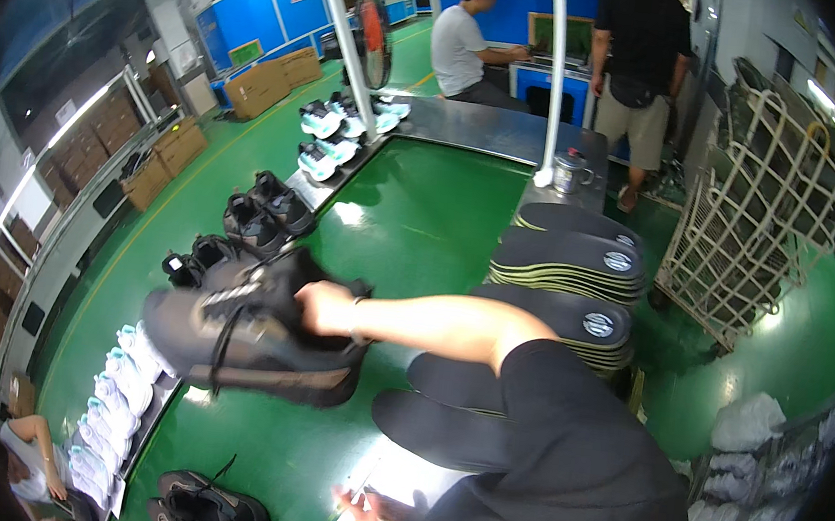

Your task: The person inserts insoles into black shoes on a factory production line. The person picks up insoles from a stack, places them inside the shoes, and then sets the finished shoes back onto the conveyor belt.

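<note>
A person's right hand (327,309), reaching toward nine o'clock, is clamped on a dark grey laced shoe (255,330) held above the green floor (421,221). The left hand (363,516), at six o'clock, has its fingers loosely apart (holding nothing visible) near stacked dark insoles (578,266) at two o'clock

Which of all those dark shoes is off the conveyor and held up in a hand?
The big dark shoe with dangling laces, gripped by the hand over the green floor. The other dark pairs sit on the conveyor.
</note>
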A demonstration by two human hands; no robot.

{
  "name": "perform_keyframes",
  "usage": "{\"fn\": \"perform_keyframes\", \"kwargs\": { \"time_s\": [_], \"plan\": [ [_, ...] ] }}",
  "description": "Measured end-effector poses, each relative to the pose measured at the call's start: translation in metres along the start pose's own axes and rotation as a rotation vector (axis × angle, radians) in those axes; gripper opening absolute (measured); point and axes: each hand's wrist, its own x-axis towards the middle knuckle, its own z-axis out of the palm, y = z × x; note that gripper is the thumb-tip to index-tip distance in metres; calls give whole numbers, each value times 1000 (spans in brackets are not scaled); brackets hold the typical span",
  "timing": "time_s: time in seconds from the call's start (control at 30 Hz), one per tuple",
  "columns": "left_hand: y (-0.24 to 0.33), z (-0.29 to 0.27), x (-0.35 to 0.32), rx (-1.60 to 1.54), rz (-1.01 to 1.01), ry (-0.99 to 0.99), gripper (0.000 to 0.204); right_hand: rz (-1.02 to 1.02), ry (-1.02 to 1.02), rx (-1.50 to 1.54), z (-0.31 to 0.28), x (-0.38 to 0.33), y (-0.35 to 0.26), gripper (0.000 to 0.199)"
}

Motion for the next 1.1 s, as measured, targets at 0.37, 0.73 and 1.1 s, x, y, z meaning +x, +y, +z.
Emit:
{"fn": "perform_keyframes", "kwargs": {
  "time_s": [0.37, 0.73, 1.1],
  "plan": [
    [162, 16, -131, -226, -37, 477, 63, -496, -97, -168, 103, -213, -89, 16],
    [32, -6, -111, -156, 143, 270, 69, -338, -711, -508, 86, -288, -57, 22],
    [29, -22, -102, 39, -11, 356, 76, 160, -945, 807, 62, -231, -69, 24]
  ]
}}
